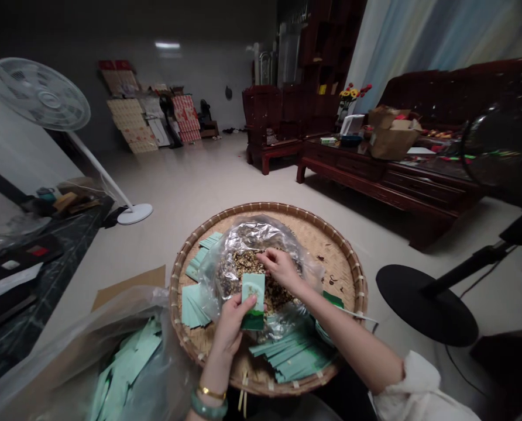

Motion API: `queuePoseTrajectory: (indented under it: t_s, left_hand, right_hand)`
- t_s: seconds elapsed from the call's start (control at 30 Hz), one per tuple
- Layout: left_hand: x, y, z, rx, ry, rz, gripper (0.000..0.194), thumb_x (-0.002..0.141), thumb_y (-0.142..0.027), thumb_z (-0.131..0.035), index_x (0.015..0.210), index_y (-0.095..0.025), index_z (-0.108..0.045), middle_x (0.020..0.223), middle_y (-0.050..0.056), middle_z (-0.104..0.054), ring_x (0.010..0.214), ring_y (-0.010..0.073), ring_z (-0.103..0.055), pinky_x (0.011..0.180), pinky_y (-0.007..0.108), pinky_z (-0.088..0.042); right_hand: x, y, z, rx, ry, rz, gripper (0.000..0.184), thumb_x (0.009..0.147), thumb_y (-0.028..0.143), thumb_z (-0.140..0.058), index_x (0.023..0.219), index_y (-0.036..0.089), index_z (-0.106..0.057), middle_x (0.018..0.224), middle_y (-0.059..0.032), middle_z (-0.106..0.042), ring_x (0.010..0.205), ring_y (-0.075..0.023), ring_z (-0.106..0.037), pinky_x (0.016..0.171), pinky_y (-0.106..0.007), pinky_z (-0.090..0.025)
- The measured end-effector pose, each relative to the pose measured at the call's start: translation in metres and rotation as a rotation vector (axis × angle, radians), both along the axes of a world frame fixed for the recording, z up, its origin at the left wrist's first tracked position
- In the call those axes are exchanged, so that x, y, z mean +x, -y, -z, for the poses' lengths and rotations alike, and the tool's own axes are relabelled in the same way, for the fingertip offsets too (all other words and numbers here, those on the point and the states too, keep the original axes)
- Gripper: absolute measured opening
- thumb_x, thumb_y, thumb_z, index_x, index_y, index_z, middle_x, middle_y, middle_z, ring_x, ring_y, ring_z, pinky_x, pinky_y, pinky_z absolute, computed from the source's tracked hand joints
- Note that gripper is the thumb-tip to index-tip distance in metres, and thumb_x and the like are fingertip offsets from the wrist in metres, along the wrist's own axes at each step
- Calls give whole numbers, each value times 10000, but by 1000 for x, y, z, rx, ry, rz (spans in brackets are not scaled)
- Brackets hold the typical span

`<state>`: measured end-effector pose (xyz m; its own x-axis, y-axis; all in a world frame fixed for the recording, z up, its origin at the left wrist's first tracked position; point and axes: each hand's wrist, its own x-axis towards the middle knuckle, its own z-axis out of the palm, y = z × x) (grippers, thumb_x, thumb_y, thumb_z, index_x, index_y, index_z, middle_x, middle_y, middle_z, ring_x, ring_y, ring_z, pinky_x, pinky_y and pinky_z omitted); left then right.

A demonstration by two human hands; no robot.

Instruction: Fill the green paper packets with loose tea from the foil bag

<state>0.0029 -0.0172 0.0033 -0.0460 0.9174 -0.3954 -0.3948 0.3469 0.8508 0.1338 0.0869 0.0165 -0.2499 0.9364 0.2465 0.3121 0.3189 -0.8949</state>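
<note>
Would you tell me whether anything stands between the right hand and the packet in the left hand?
Nothing visible does: the right hand and the packet have only a gap between them.

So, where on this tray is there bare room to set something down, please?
The widest bare weave on the woven tray lies on its right, between the plastic bag and the rim, with a few dark specks. A narrower strip runs upper left, beyond the bag. The middle and front are crowded: green packets, left hand, right hand.
</note>
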Motion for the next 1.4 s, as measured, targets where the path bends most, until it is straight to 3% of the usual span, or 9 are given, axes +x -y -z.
queuePoseTrajectory:
  t_s: [0.13,0.27,0.43,0.53,0.7,0.97,1.07,1.2,1.4]
  left_hand:
    - [2,0,0,45,10,-48,471,500,-378,-822,846,-92,-682,629,48,-694,538,157,-627,527,234,-470]
    - [6,-2,2,55,23,-108,474,539,-463,-784,812,-90,-683,656,57,-700,575,162,-638,545,235,-479]
    - [5,-1,1,50,100,-143,494,582,-489,-753,881,-104,-670,700,63,-712,669,193,-667,581,253,-512]
    - [5,2,-2,59,87,-92,505,590,-490,-748,919,-120,-648,730,62,-713,667,194,-674,563,251,-518]
    - [13,8,-1,-38,-110,72,443,454,-297,-846,776,-120,-599,651,48,-695,529,170,-651,474,237,-504]
    - [6,9,-3,-31,-153,104,360,492,-278,-829,705,-106,-596,578,64,-684,497,150,-635,469,214,-494]
    - [7,10,-2,-25,-71,53,427,503,-311,-826,810,-99,-618,704,95,-715,607,196,-676,547,270,-537]
    - [10,11,6,-8,-88,2,449,482,-302,-833,818,-84,-633,585,52,-687,527,178,-650,510,253,-518]
    - [12,11,11,-16,-184,25,385,480,-270,-839,752,-93,-630,603,57,-694,498,179,-647,452,229,-494]
  right_hand:
    - [2,20,-1,-19,56,-138,294,819,441,-527,772,161,-601,613,29,-540,563,-100,-463,510,-198,-327]
    - [-1,31,5,-169,40,-193,260,667,379,-681,597,150,-579,520,41,-504,509,-92,-436,459,-190,-297]
    - [-1,25,15,-279,-184,-165,346,654,424,-654,522,151,-488,486,58,-418,473,-69,-359,434,-185,-270]
    - [-1,25,19,-270,-219,-101,360,663,442,-640,516,157,-476,477,56,-411,465,-70,-345,421,-189,-249]
    - [-4,30,20,-251,-232,-51,368,646,447,-660,501,158,-483,474,52,-428,470,-73,-353,432,-195,-268]
    - [3,27,9,-330,-304,-120,380,667,481,-642,512,167,-497,397,70,-398,375,-61,-328,373,-198,-227]
    - [1,38,11,-379,-299,-185,319,643,426,-679,545,160,-532,433,62,-449,379,-65,-378,366,-192,-266]
    - [-1,57,19,-498,-287,-278,247,661,391,-673,709,172,-571,521,41,-567,374,-101,-476,358,-207,-347]
    - [9,56,20,-305,-134,-142,230,742,365,-606,649,157,-573,548,11,-565,471,-122,-516,438,-222,-393]
